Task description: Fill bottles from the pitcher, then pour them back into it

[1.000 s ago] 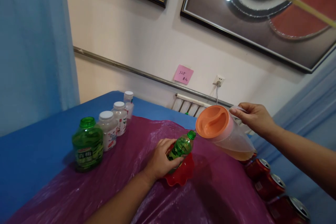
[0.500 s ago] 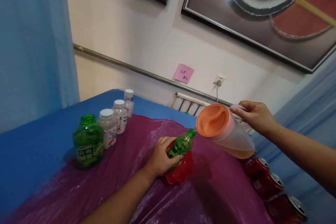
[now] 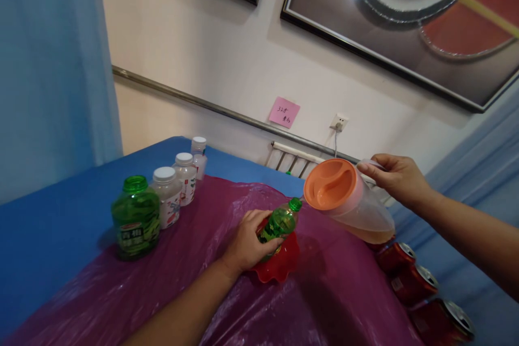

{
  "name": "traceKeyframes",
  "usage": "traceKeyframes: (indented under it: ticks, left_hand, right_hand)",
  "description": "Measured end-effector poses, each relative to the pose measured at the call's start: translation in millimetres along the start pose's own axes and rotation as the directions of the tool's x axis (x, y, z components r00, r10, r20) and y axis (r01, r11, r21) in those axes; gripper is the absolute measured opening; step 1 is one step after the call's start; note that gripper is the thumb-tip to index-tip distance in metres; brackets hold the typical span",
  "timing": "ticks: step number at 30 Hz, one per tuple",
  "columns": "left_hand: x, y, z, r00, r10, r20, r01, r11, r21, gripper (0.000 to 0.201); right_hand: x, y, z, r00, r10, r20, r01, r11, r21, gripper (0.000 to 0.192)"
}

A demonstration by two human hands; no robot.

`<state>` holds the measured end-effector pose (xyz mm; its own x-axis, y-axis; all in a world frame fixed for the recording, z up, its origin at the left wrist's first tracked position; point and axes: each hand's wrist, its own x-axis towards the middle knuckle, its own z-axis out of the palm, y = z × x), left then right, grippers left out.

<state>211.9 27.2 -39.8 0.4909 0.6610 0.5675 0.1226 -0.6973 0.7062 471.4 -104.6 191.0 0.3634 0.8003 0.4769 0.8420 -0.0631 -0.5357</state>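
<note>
- At the red bowl (image 3: 286, 266), our left hand (image 3: 248, 240) grips a green bottle (image 3: 283, 220), its label (image 3: 269, 233) partly covered.
- Right of the bowl, our right hand (image 3: 399, 177) clasps a pitcher (image 3: 363, 211) by its half-hidden handle (image 3: 373, 163).
- Beyond the bowl, a pink note (image 3: 284, 112) reads "32"; the rest we cannot decipher.

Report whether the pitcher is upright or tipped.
Tipped: the right hand holds the orange-lidded pitcher on a slant, lid facing sideways, amber liquid along its lower wall.

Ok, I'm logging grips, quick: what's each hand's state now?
Left hand: closed, holding the slim green bottle.
Right hand: closed, holding the tilted pitcher.
</note>
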Motion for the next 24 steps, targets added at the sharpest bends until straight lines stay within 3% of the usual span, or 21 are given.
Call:
traceKeyframes:
  ticks: [24]
  left_hand:
    - [0.2, 2.1, -0.9, 1.000, 0.005, -0.005, -0.005, 1.000, -0.009, 0.051]
  right_hand:
    - [-2.3, -2.0, -2.1, 1.000, -0.016, 0.005, 0.016, 1.000, -0.002, 0.061]
